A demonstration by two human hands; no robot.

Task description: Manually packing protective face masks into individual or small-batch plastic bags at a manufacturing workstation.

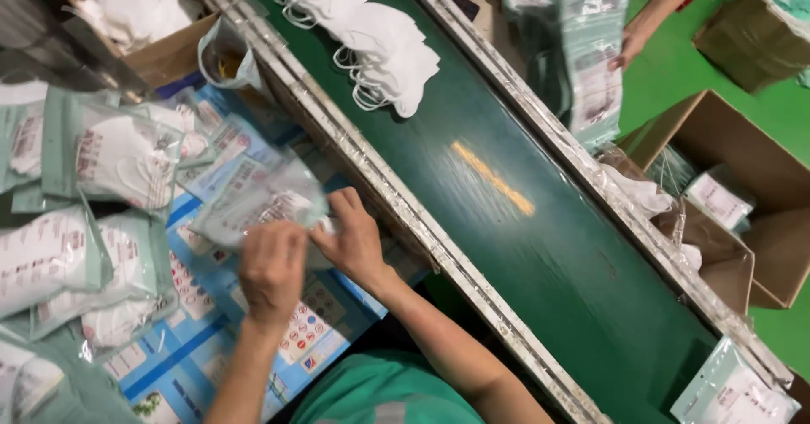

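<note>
Clear plastic, crinkled and partly blurred, is what I have between both hands: a mask pouch (253,205) with a white mask inside, held just above the blue printed sheets (202,340) on the near-left surface. My left hand (272,270) has its grip closed over the pouch's near edge, fingers curled down; my right hand (353,240) pinches the right end of the same pouch, fingers drawn together. I judge the pouch filled but not yet laid aside, so this one is mid-way. To the left lies a heap of finished pouches (93,221), which tells me a good share is done. Beyond the pouch runs the green conveyor belt (506,221), and at its far end a pile of loose white masks (371,36) lies unpacked, with more in a cardboard box (143,19) at the far left, so plenty is left. Across the belt another person's hand (629,48) holds a stack of packed pouches (582,61), near open cartons (742,188) on the right.
</note>
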